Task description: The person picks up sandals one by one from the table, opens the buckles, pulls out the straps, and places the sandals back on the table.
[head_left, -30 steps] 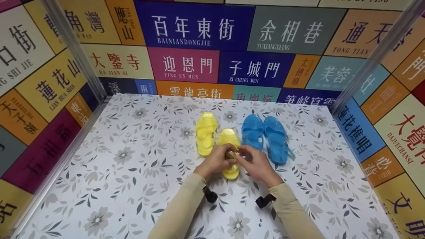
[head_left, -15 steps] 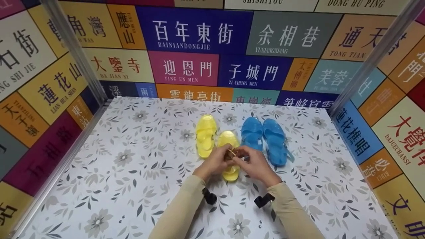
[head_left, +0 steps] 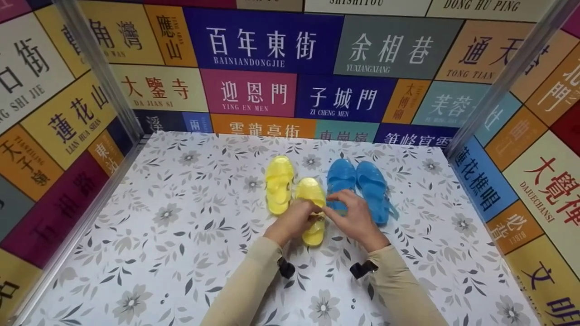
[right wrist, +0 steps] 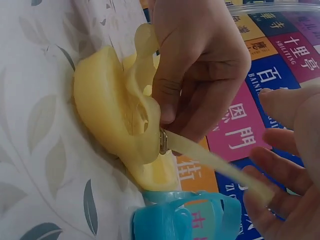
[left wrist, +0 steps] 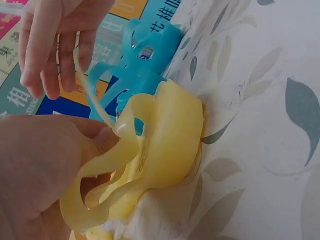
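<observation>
The nearer yellow sandal (head_left: 310, 188) lies twelve-to-six, its toe at one o'clock from my left hand (head_left: 294, 220), the closer one, pinching beside the buckle (right wrist: 163, 142). The strap tail (right wrist: 215, 162) points toward my right hand (head_left: 355, 219), fingers loosely extended, at three o'clock.

Head view bright, even to the white floral-print table's (head_left: 217, 190) far edge. Wrist views dimmer; long thin yellow plastic strap (right wrist: 220, 167) blurry toward its tip.

blue panel (head_left: 263, 44): BAINIANDONGJIE | grey panel (head_left: 398, 47): YUXIANGXIANG | cropped panel (head_left: 364, 9): apparently SHISHITOU
</observation>
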Demonstrator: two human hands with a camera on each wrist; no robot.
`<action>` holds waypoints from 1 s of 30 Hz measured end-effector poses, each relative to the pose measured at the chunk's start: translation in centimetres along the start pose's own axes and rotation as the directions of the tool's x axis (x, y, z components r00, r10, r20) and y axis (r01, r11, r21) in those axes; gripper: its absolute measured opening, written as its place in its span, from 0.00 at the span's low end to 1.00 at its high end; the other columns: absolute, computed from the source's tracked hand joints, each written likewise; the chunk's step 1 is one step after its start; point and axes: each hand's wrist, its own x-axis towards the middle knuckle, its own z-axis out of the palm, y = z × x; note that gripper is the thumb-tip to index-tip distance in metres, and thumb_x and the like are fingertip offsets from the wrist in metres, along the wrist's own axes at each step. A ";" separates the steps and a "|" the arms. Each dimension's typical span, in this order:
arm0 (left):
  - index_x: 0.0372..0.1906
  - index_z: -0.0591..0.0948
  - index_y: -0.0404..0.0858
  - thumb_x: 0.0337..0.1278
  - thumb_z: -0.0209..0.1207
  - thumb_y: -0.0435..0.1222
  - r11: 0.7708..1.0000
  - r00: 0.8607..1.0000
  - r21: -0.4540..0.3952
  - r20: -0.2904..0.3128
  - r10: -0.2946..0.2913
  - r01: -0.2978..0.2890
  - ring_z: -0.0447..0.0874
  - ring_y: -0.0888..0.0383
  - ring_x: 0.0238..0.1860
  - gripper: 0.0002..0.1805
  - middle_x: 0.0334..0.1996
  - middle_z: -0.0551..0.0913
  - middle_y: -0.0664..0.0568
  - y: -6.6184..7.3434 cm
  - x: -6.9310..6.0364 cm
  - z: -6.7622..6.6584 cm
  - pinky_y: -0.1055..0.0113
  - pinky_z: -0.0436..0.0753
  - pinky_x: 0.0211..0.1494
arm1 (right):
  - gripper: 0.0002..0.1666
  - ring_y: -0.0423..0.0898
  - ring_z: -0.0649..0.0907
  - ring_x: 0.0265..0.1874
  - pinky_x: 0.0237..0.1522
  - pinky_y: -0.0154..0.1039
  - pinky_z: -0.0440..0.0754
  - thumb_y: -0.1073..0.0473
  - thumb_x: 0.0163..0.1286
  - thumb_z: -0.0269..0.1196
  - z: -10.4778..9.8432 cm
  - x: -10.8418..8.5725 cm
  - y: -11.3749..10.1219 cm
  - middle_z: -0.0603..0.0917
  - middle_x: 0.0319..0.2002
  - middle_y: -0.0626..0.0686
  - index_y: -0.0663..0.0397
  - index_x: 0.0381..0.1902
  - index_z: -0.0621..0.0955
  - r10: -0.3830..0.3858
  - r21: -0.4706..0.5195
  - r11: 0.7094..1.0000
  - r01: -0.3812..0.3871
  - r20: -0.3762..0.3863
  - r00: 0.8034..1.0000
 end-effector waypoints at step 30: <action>0.43 0.92 0.39 0.65 0.69 0.31 0.992 0.978 -0.116 -0.194 -0.075 0.053 0.90 0.58 0.40 0.05 0.37 0.92 0.53 -1.1 -1.1 1.2 0.68 0.86 0.48 | 0.05 0.40 0.84 0.33 0.38 0.41 0.83 0.57 0.71 0.71 2.7 -0.1 0.8 0.90 0.36 0.45 0.48 0.41 0.92 0.230 -0.031 0.973 -0.230 0.255 0.939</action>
